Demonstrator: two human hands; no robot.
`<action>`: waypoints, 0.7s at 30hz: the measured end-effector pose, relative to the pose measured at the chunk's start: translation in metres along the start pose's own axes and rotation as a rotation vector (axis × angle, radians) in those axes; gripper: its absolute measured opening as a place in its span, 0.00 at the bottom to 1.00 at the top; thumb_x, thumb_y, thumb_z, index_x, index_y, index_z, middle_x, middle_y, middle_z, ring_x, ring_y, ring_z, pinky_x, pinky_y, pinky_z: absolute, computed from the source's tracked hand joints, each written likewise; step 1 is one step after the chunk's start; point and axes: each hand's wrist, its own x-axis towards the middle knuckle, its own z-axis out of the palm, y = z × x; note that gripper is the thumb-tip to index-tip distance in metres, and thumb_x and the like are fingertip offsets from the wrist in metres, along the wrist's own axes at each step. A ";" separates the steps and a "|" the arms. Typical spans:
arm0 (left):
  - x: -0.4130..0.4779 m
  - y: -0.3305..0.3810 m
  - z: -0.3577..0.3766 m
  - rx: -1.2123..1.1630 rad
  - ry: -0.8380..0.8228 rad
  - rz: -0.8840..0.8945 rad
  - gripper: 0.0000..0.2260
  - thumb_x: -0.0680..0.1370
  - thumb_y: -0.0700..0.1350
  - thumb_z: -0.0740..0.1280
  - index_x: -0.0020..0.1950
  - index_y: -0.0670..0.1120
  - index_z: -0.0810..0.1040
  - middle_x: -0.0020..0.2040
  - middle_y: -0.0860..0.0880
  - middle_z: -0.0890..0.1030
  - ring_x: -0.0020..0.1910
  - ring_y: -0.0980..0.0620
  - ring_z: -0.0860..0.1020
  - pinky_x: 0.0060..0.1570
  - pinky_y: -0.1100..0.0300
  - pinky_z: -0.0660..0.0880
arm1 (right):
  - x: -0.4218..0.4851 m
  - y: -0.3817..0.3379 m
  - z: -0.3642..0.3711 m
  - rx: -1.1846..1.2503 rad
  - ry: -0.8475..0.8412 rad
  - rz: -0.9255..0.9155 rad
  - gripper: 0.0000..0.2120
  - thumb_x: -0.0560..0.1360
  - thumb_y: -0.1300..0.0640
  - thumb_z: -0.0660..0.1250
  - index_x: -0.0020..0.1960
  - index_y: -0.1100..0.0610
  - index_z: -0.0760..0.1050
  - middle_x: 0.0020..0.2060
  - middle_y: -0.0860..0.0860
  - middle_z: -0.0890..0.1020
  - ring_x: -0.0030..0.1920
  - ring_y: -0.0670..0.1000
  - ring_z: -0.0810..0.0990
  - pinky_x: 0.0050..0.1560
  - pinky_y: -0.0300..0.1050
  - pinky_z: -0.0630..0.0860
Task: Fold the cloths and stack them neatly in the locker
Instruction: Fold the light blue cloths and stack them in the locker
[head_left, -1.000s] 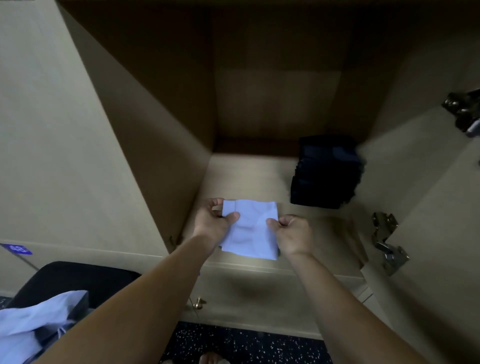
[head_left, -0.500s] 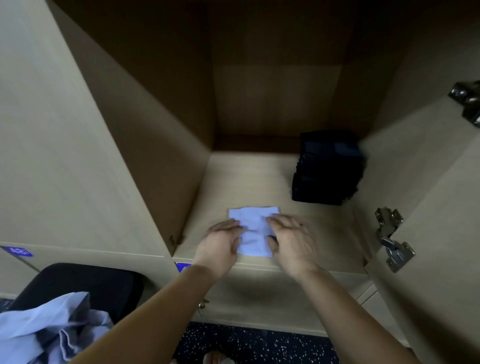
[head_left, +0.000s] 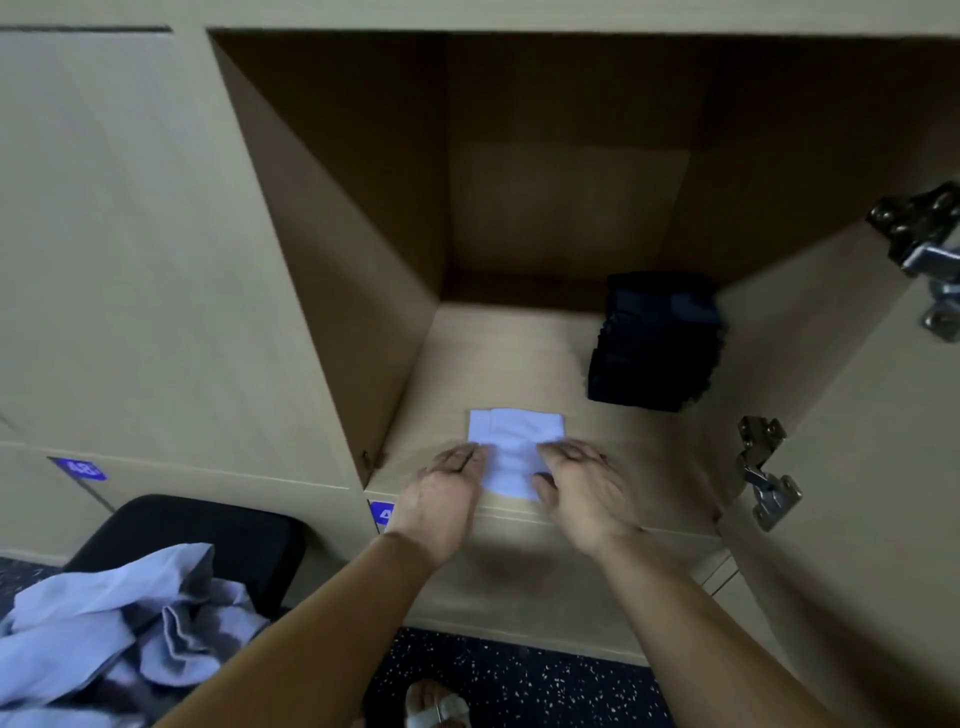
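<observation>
Seemingly lengthwise into locker (head_left: 519, 353), folded cloth (head_left: 514, 431)

The place looked like a locker room, though the kind of building could not be told; beige laminate fronts filled the view, with a closed door (head_left: 130, 234) at the left and one open locker (head_left: 519, 353) in the middle; small blue number labels (head_left: 79, 468) sat on the fronts below; metal hinges (head_left: 766, 473) showed on the open door (head_left: 857, 519) at the right; the floor (head_left: 519, 675) was dark and speckled; a black chair (head_left: 208, 535) beside the lockers carried loose cloths (head_left: 104, 623).
</observation>
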 end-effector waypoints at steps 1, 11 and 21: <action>-0.009 0.001 -0.006 -0.006 0.011 -0.014 0.25 0.83 0.46 0.54 0.80 0.48 0.51 0.80 0.49 0.56 0.77 0.51 0.57 0.72 0.59 0.59 | -0.007 -0.005 -0.008 0.000 0.020 0.002 0.20 0.80 0.47 0.58 0.70 0.50 0.67 0.67 0.50 0.73 0.68 0.52 0.69 0.62 0.43 0.65; -0.132 -0.023 -0.059 0.099 0.080 -0.168 0.21 0.83 0.57 0.55 0.73 0.50 0.68 0.78 0.50 0.62 0.74 0.49 0.63 0.67 0.56 0.63 | -0.073 -0.077 -0.062 0.092 0.051 -0.038 0.20 0.80 0.45 0.58 0.67 0.53 0.70 0.67 0.48 0.74 0.65 0.52 0.73 0.57 0.44 0.71; -0.285 -0.090 -0.069 -0.030 0.080 -0.437 0.25 0.76 0.59 0.49 0.63 0.51 0.77 0.65 0.52 0.76 0.64 0.47 0.74 0.53 0.56 0.70 | -0.135 -0.208 -0.050 0.137 -0.016 -0.248 0.18 0.80 0.45 0.58 0.64 0.53 0.73 0.63 0.51 0.77 0.63 0.55 0.74 0.57 0.47 0.70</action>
